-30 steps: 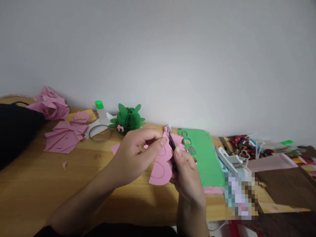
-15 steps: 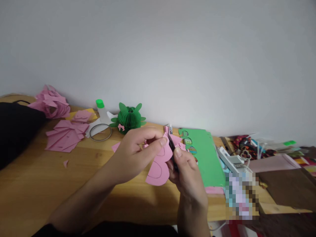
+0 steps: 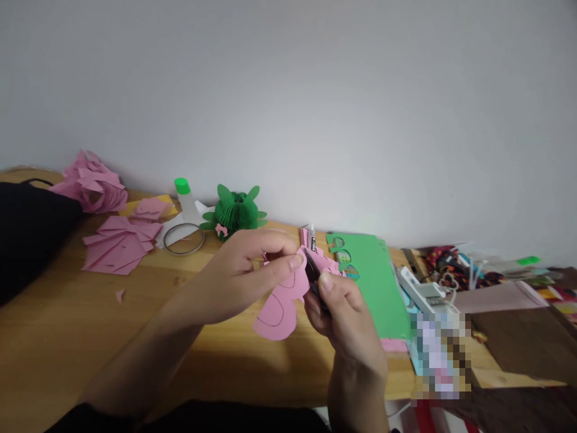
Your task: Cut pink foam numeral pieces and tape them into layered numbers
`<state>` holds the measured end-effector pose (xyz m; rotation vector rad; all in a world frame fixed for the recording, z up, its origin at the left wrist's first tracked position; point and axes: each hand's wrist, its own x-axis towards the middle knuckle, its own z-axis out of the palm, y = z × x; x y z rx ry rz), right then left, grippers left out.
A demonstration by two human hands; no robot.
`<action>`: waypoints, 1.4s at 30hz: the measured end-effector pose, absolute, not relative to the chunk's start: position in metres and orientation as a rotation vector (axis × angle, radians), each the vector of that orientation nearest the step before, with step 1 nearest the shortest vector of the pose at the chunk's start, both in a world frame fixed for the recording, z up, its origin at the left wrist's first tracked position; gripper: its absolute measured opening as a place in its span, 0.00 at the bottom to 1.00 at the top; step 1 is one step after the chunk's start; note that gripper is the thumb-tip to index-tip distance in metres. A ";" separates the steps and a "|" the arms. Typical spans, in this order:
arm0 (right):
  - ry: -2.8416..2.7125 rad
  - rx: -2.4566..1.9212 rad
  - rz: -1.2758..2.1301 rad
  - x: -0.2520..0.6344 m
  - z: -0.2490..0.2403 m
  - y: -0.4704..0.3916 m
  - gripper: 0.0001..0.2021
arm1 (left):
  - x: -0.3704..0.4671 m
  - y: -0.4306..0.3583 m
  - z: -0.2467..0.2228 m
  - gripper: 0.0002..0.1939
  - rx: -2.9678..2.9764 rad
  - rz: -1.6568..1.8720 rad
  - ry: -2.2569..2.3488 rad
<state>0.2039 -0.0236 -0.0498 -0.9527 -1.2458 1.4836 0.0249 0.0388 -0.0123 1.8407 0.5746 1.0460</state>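
Note:
My left hand (image 3: pixel 252 279) pinches the upper end of a pink paper piece (image 3: pixel 276 314), which has scalloped edges and curved drawn lines and hangs down below the fingers. Dark scissors (image 3: pixel 312 266) are in my right hand (image 3: pixel 340 307), with the thumb on top and the fingers curled round the handles. The blades point up and left against the right edge of the paper, close to my left fingertips. Behind my hands, more pink paper (image 3: pixel 322 260) lies near a small glue tube (image 3: pixel 312 238), partly hidden.
A green honeycomb paper figure (image 3: pixel 238 211) stands by the wall. On its left are a tape ring (image 3: pixel 184 239), a green-capped bottle (image 3: pixel 184 191) and folded pink papers (image 3: pixel 119 243). Rightward lie green sheets (image 3: pixel 383 288), a white power strip (image 3: pixel 421 293) and a brown item (image 3: pixel 518 343).
The pink paper's lower end has swung left. The scissors and my right hand have shifted slightly right and down, and the blades look more spread. My left hand keeps its pinch.

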 end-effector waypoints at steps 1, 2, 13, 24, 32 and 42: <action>-1.253 -0.950 1.485 0.205 -0.049 -0.024 0.25 | 0.024 0.039 -0.012 0.16 1.841 1.033 0.575; -1.258 -0.949 1.485 0.205 -0.049 -0.024 0.25 | 0.024 0.039 -0.013 0.16 1.840 1.018 0.580; -1.289 -0.965 1.484 0.206 -0.044 -0.024 0.26 | 0.024 0.042 -0.014 0.16 1.822 0.947 0.587; -1.301 -0.944 1.506 0.207 -0.043 -0.025 0.25 | 0.021 0.043 -0.011 0.18 1.773 0.834 0.560; -1.359 -0.919 1.502 0.210 -0.040 -0.027 0.25 | 0.018 0.046 -0.013 0.16 1.766 0.769 0.509; -1.329 -0.951 1.507 0.219 -0.040 -0.034 0.26 | 0.029 0.049 -0.006 0.15 1.778 0.705 0.456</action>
